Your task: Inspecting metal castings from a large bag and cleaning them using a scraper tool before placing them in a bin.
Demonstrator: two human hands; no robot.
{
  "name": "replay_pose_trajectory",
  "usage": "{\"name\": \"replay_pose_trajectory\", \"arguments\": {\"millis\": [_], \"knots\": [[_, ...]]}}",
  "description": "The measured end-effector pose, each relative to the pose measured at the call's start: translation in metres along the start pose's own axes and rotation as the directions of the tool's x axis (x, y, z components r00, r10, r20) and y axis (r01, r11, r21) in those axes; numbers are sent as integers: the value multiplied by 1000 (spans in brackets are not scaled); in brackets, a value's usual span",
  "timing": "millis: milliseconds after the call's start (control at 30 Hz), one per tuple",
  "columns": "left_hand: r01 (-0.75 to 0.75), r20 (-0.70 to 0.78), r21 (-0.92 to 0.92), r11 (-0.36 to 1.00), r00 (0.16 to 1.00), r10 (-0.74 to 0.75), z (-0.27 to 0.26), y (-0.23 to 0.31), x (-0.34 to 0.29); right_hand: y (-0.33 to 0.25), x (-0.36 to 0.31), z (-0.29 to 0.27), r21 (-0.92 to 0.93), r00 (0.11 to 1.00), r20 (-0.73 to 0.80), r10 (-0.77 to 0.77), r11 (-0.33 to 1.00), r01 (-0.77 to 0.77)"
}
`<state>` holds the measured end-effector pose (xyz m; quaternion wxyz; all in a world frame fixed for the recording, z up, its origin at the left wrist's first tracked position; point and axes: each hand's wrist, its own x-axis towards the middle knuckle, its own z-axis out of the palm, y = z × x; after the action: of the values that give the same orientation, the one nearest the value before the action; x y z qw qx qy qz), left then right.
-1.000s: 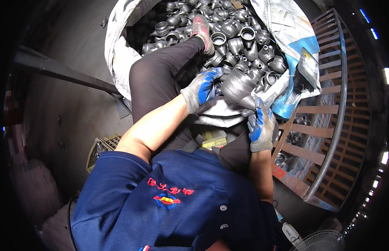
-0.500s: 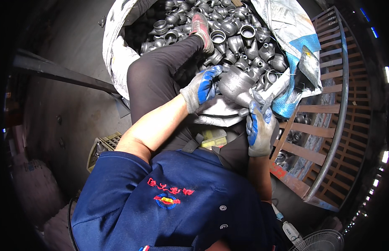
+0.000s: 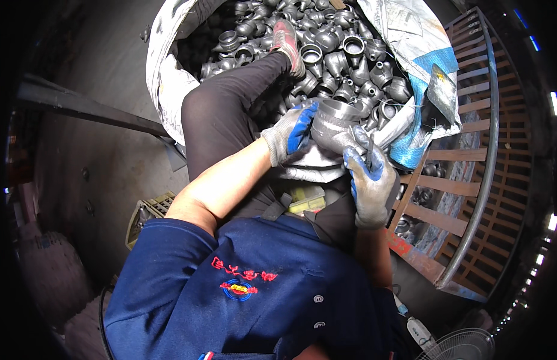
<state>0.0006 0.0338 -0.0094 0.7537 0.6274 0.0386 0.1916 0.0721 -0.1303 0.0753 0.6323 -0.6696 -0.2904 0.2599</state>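
Observation:
A large dark-grey metal pipe reducer (image 3: 335,129) is in front of me over the near rim of a big white sack, its wide ringed end up and toward the far side. My left hand (image 3: 293,131), in a grey glove with blue coating, grips it from the left side. On the near right, my right hand (image 3: 369,183) in a matching glove is closed around a thin flat grey metal tool (image 3: 370,150), whose exact kind I cannot make out. Its fingertips are against the reducer's lower right side.
Many similar metal fittings (image 3: 326,39) fill the white sack (image 3: 164,66); my leg and red shoe (image 3: 284,42) rest in it. A slatted metal crate (image 3: 494,138) stands at right. A yellow crate (image 3: 134,225) lies at left, a fan (image 3: 464,347) at lower right.
The reducer has been turned so that its wide end faces up and away, showing its rim. My right hand has shifted slightly left and its grip has rotated, bringing the flat tool upright.

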Motion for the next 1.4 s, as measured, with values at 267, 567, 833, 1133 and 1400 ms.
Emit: {"name": "replay_pose_trajectory", "arguments": {"millis": [267, 567, 833, 1133, 1400], "knots": [[249, 57, -184, 951, 968, -242, -2, 50, 11, -12, 24, -43, -297, 986, 163, 36, 955, 14], [376, 237, -193, 906, 914, -328, 20, 42, 6, -7, 41, -47, -511, 952, 301, -59, 833, 213], [364, 56, -627, 688, 903, -426, 24, 56, -3, -13, -1, -34, -45, 997, 41, 72, 997, -70], [329, 15, -742, 584, 879, -477, 20, 54, -2, 9, -17, -25, 43, 981, 24, 195, 980, -196], [262, -12, -707, 657, 925, -381, 20, 44, -4, 11, -18, -30, -14, 983, 18, 182, 983, -181]]}}
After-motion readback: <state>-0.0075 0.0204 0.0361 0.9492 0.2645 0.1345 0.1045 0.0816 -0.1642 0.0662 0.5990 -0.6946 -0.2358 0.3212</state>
